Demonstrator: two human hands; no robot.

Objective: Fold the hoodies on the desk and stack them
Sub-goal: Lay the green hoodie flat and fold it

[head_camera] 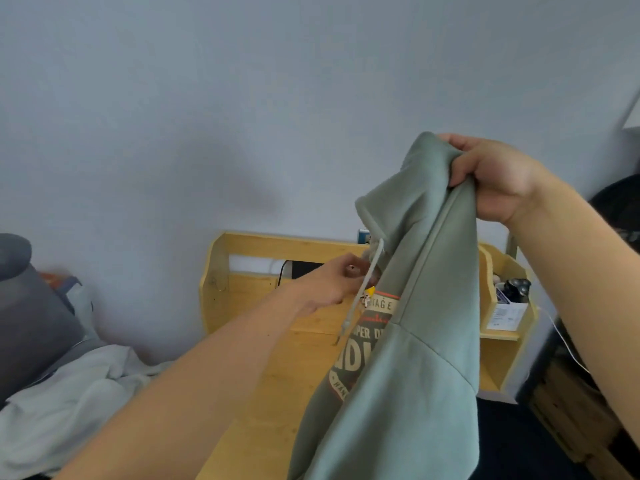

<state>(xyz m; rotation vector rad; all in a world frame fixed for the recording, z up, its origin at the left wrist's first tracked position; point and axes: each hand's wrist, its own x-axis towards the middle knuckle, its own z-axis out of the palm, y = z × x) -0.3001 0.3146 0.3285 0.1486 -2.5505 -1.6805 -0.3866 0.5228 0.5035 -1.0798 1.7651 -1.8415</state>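
Here, your right hand [498, 181] gripped the sage-green hoodie [408, 341] aloft by its top | left hand [332, 285] pinched its front beside the drawstring [363, 289] | cream printed lettering showed.

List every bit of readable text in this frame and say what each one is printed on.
"TAGE": cream band at the top of the print on the green hoodie, start hidden by a fold.
"PER D": next line of the print, cut off both sides.
"DV": big letters below, partly hidden.
Curved bottom text of the print: too small to read.
White box on the desk shelf: label blurred.
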